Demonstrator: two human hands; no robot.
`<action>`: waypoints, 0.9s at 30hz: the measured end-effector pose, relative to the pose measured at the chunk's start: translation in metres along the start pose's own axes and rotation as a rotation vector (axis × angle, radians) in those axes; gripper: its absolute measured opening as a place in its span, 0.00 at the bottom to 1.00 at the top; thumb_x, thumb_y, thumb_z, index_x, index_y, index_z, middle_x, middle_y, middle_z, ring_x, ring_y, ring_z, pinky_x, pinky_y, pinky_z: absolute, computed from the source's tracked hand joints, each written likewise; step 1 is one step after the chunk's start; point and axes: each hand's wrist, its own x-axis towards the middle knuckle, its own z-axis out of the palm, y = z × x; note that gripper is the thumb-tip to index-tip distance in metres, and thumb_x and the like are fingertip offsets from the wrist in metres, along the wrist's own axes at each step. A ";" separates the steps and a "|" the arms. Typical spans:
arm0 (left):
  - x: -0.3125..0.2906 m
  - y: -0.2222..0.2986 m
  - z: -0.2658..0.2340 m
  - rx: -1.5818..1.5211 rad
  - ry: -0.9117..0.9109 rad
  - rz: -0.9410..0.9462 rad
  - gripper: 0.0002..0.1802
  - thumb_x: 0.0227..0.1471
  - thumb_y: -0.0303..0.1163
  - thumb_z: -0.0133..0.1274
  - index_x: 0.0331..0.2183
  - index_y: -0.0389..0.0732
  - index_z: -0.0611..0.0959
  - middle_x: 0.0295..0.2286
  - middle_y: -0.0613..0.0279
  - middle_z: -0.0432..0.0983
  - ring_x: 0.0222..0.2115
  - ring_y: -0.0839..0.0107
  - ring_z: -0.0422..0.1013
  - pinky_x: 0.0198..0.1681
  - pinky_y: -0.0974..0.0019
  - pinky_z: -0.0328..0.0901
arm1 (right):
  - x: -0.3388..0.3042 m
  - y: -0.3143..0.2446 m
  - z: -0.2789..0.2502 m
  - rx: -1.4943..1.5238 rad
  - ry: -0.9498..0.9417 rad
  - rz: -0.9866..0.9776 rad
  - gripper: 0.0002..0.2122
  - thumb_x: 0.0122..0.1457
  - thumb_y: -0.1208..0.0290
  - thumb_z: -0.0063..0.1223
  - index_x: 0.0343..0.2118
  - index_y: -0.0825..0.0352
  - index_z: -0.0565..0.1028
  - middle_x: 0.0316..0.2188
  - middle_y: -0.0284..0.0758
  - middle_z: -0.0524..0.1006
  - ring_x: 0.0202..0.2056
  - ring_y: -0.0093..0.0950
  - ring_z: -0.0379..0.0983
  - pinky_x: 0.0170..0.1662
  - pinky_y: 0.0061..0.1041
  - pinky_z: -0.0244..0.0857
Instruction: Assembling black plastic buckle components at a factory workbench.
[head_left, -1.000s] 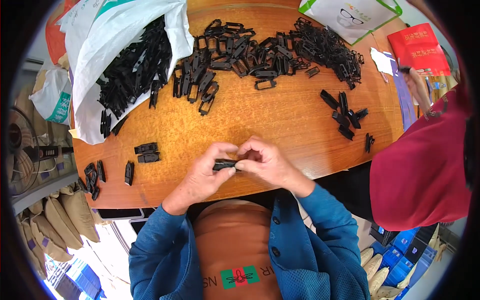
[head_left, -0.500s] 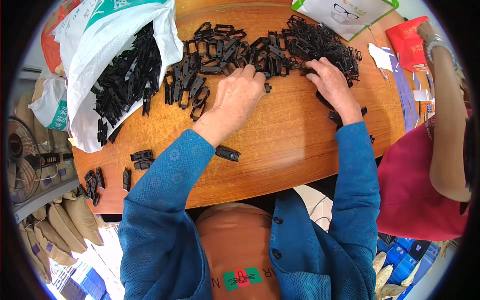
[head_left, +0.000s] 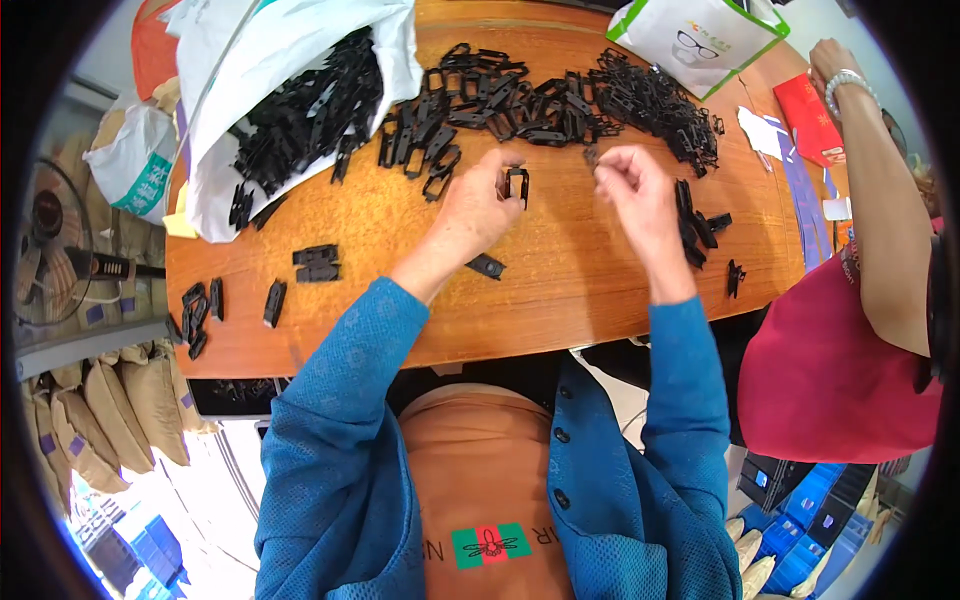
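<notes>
My left hand (head_left: 470,205) is over the middle of the table, thumb and fingers closed on a small black plastic frame (head_left: 517,173) with an open centre. Just right of it my right hand (head_left: 642,205) is pinched around a small dark piece (head_left: 591,156), blurred and mostly hidden. Beyond my hands lie a spread of rectangular black frames (head_left: 480,90) and, to its right, a dense pile of thinner black parts (head_left: 655,105). A black plastic part (head_left: 485,266) rests below my left wrist. Several longer black parts (head_left: 688,215) lie right of my right hand.
At the far left a white bag (head_left: 215,120) spills black parts (head_left: 315,110) onto the wooden table (head_left: 400,335). Small groups of black parts (head_left: 317,263) sit near the left edge. A white-and-green bag (head_left: 690,40) stands at the back. Another person's arm (head_left: 880,200) is at right.
Both hands have drawn back from the piles toward me. The left now holds up a black frame, and the right has a small dark piece. The whole view has shifted slightly.
</notes>
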 end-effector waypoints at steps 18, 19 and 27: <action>-0.096 -0.007 -0.021 -0.798 0.001 -0.142 0.19 0.50 0.24 0.56 0.45 0.34 0.72 0.31 0.62 0.72 0.29 0.78 0.70 0.30 0.74 0.68 | -0.086 -0.048 0.089 -0.150 -0.044 -0.376 0.07 0.53 0.84 0.54 0.35 0.71 0.75 0.26 0.34 0.72 0.27 0.22 0.71 0.31 0.19 0.65; -0.098 -0.010 -0.021 -0.773 0.003 -0.142 0.18 0.50 0.25 0.57 0.44 0.34 0.74 0.31 0.63 0.73 0.29 0.79 0.70 0.30 0.74 0.68 | -0.087 -0.045 0.089 -0.126 -0.097 -0.369 0.07 0.53 0.84 0.53 0.35 0.71 0.76 0.26 0.34 0.72 0.28 0.23 0.70 0.32 0.19 0.65; -0.096 -0.016 -0.014 -1.010 0.005 -0.227 0.15 0.50 0.28 0.58 0.42 0.36 0.77 0.32 0.66 0.75 0.30 0.80 0.70 0.34 0.76 0.66 | -0.091 -0.045 0.100 -0.208 -0.034 -0.471 0.13 0.49 0.88 0.53 0.39 0.71 0.74 0.34 0.39 0.72 0.35 0.31 0.72 0.37 0.23 0.67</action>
